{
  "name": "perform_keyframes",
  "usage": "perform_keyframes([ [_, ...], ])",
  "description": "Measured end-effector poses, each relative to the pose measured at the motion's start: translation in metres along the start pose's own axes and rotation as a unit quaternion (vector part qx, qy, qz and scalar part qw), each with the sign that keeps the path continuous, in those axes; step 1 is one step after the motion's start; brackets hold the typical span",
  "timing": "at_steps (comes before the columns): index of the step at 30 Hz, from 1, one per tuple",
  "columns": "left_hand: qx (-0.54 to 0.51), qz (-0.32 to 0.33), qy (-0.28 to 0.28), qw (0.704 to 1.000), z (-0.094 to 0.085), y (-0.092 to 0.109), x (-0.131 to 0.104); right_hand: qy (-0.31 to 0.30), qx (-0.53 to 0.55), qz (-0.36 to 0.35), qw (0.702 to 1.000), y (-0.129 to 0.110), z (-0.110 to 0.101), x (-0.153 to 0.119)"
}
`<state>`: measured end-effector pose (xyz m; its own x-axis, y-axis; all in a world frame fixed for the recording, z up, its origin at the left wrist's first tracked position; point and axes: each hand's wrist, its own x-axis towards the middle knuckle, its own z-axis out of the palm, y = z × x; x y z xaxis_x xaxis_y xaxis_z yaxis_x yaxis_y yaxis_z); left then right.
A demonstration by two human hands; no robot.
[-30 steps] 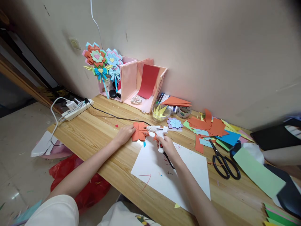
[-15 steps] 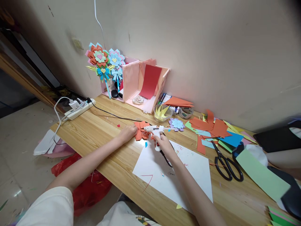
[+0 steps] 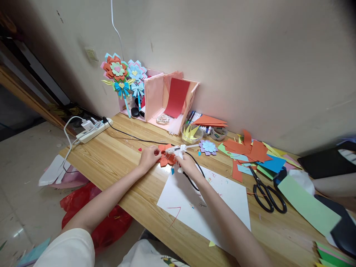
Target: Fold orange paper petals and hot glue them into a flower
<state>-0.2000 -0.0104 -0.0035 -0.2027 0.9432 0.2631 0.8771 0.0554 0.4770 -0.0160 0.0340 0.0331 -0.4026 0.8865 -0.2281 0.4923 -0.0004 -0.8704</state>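
My right hand (image 3: 187, 163) is wrapped round a white hot glue gun (image 3: 178, 149), with a glue stick poking out of its back end. The gun's nozzle points left over an orange-red paper flower (image 3: 166, 161) on the table. With closed fingers my left hand (image 3: 150, 157) pinches the left edge of that flower. Just right of the gun lies a purple and light-blue paper flower (image 3: 208, 147). A white sheet of paper (image 3: 222, 207) lies beneath my right forearm. Whether glue is coming out is too small to tell.
Black scissors (image 3: 267, 193) and coloured paper scraps (image 3: 247, 150) lie to the right. At the back stand a pink box (image 3: 154, 97) and finished paper flowers (image 3: 117, 69). A clear bowl (image 3: 191, 138) holds yellow pieces. The power strip (image 3: 96, 130) sits at the left edge.
The glue gun in my right hand has shifted left, further over the orange-red flower. My left hand's fingers have risen and curled at the flower's edge.
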Motion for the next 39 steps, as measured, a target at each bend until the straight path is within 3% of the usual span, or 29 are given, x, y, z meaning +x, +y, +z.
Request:
perform_keyframes([
  [7,-0.034,-0.012,0.007,0.999,0.001,0.0,0.0,0.008,-0.058,-0.003,0.998,-0.003,0.007,0.005],
  [20,-0.038,-0.013,0.002,0.999,0.002,0.0,-0.003,0.015,-0.062,-0.019,0.998,-0.003,0.003,-0.002],
  [33,0.034,0.132,-0.056,0.989,-0.004,-0.011,-0.007,0.017,-0.023,0.021,0.999,0.003,-0.002,-0.008],
  [39,0.066,0.15,-0.075,0.984,-0.001,-0.014,-0.006,0.03,0.02,0.028,0.999,0.009,-0.002,-0.01],
])
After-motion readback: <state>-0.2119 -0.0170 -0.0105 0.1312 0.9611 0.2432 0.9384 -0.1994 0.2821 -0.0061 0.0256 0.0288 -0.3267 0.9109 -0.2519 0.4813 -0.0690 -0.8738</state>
